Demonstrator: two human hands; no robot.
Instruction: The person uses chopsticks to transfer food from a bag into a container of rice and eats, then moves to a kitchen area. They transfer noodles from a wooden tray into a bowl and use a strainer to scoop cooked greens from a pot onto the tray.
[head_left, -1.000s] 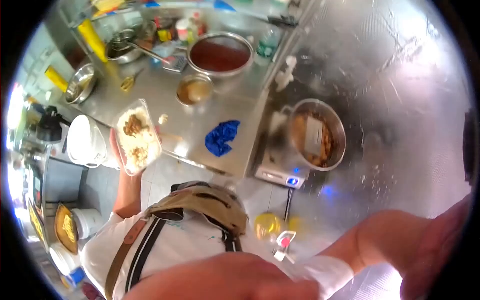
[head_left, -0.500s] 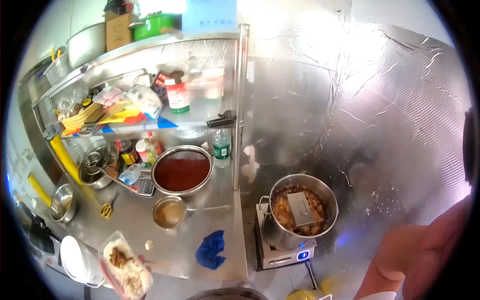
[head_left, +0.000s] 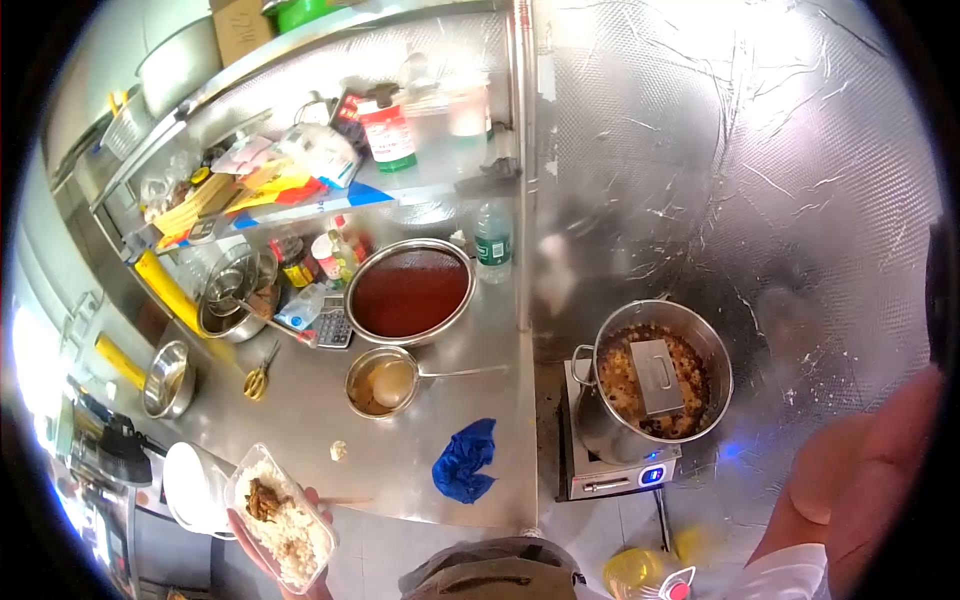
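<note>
Taking the view as a clock face, a person's left hand [head_left: 250, 545] is at 7 o'clock, gripping a clear plastic tray [head_left: 238, 492] from beneath, with fingers showing at both long edges. The tray, tilted in the view, contains white rice [head_left: 302, 548] with a brown topping [head_left: 263, 499] toward its upper end. At the 4 o'clock edge, the bent right arm [head_left: 815, 490] looms close and blurred, well apart from the left hand; whether the right hand is closed on anything cannot be told. A white bucket [head_left: 190, 485] stands just beside the tray at 8 o'clock. On the steel surface [head_left: 400, 455], a small pale lump [head_left: 338, 451] lies near the tray, and crumpled blue plastic [head_left: 464, 462] lies at 6 o'clock. Closer to the centre, toward 8 o'clock, a metal bowl [head_left: 357, 392] holds cloudy liquid and a ladle; just above it sits a wide bowl of dark red contents [head_left: 410, 298]. Scissors [head_left: 257, 383] with yellow handles lie farther out at 8 o'clock. At 4 o'clock, a deep pot [head_left: 622, 432] of browned food stands on a cooker [head_left: 605, 484] with a lit display.
</note>
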